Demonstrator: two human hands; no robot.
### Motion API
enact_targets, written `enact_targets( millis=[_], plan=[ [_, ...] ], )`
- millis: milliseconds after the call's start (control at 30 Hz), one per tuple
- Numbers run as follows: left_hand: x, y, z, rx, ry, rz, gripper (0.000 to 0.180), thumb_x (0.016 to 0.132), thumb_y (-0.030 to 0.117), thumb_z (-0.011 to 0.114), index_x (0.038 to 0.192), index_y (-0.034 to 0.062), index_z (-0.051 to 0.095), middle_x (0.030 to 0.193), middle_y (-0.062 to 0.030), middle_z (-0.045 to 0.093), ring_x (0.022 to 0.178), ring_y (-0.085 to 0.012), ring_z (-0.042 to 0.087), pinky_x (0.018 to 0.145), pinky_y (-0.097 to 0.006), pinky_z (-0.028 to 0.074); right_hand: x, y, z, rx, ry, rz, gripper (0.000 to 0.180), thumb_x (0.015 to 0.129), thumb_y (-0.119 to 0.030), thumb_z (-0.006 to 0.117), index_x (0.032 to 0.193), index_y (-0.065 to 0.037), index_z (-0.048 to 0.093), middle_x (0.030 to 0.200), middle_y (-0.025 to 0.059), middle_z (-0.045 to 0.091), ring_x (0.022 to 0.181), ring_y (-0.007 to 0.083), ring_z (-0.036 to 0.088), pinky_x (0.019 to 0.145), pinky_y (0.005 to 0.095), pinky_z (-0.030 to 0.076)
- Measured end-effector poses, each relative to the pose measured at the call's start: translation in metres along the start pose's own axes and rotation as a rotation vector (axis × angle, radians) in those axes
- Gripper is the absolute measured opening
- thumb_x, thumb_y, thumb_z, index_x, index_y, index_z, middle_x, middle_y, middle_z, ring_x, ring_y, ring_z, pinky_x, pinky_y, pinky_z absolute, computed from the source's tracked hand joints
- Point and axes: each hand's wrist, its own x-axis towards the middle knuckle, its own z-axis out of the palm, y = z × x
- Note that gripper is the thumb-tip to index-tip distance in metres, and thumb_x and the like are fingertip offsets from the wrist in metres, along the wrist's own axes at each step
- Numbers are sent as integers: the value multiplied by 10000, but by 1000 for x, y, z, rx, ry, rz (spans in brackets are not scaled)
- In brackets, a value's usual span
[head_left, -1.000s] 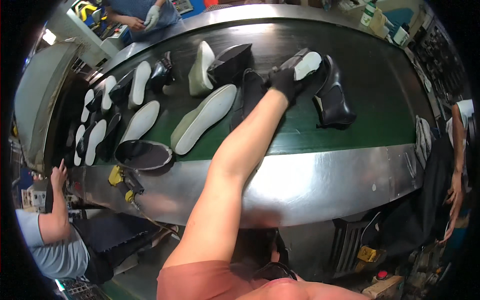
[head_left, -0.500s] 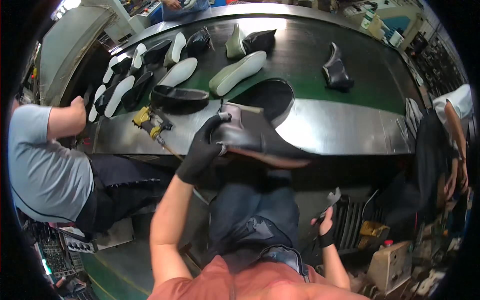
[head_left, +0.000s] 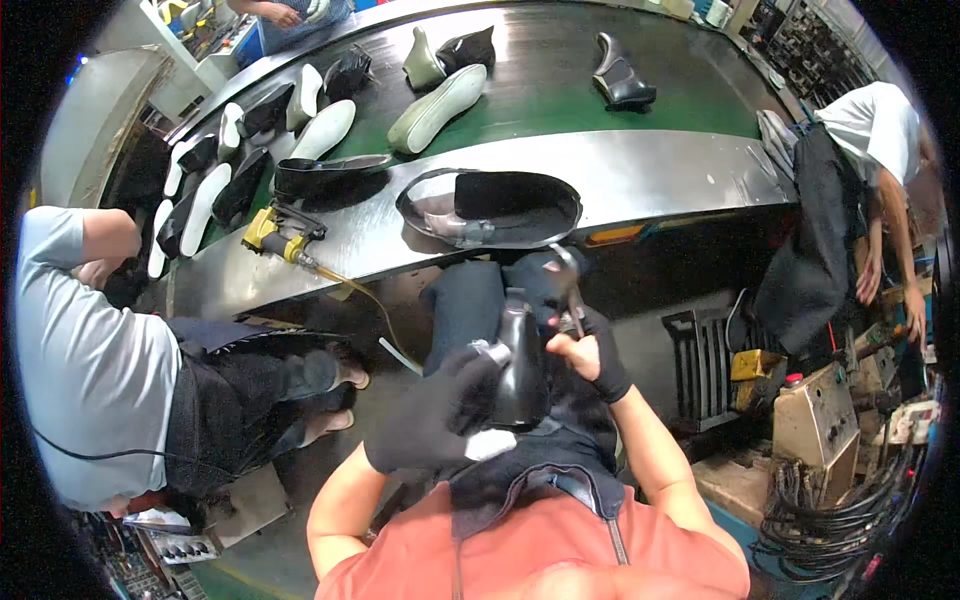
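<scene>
My left hand (head_left: pixel 428 405), in a dark glove with pale fingertips, grips a shiny black shoe (head_left: pixel 520 375) held over my lap, in front of my body. My right hand (head_left: pixel 592 355), in a dark glove with bare fingers, is closed round the handle of a metal hand tool (head_left: pixel 572 290). The tool's curved head points up and away, blurred by motion, so its exact kind is unclear. It is just right of the shoe's far end. On the metal bench edge beyond lies a black oval tray (head_left: pixel 563 213) with small items inside.
A yellow air tool (head_left: pixel 275 237) with a hose lies on the bench edge (head_left: pixel 660 165). Several shoes with white soles (head_left: pixel 440 108) and a black ankle boot (head_left: pixel 622 80) stand on the dark belt. Co-workers are left and right. A machine box (head_left: pixel 815 415) with cables stands lower right.
My left hand has brought the shoe from over the bench down to my lap and turned it. My right hand has swung in from the right with the tool. The view has shifted.
</scene>
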Motion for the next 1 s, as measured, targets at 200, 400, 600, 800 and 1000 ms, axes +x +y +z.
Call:
enact_targets(
  millis=[200, 400, 600, 800, 1000],
  plan=[
    [91, -110, -24, -144, 501, -72, 485, 837, 141, 670, 1256, -21, 488, 1219, -157, 563, 1060, -228, 581, 935, -373, 459, 45, -2, 9, 184, -232, -17, 544, 610, -384, 841, 932, -30, 581, 805, -2, 503, 739, 113, 453, 664, 282, 411],
    [214, -128, -107, 1098, 786, 314, 759, 718, 473, 702, 1348, 146, 432, 1335, -184, 439, 1256, -407, 373, 1035, -544, 280, 73, -17, 19, -395, -313, -196, 651, 567, -443, 825, 1040, -47, 615, 842, 107, 550, 786, 254, 521, 683, 361, 421],
    [298, -148, -132, 912, 677, 88, 206, 797, 247, 594, 937, 97, 614, 801, -154, 647, 718, -361, 635, 646, -463, 508, 25, -32, 63, -397, -103, -366, 882, 511, -508, 843, 1230, -74, 573, 1182, 128, 566, 1003, 315, 497, 874, 397, 427],
    [338, -113, -166, 884, 1035, -100, 213, 768, 192, 583, 916, 39, 600, 831, -170, 639, 696, -337, 644, 607, -442, 520, 20, -12, 47, -533, -106, -335, 592, 600, -360, 818, 1047, -23, 626, 921, 128, 601, 936, 305, 523, 809, 393, 423],
    [322, -125, -164, 830, 945, 441, 502, 792, 297, 655, 1159, -25, 538, 1162, -248, 567, 1075, -391, 546, 923, -435, 435, 24, -13, 49, -437, -36, -261, 502, 626, -296, 798, 997, -12, 613, 840, 120, 556, 854, 296, 506, 750, 399, 418]
  ],
)
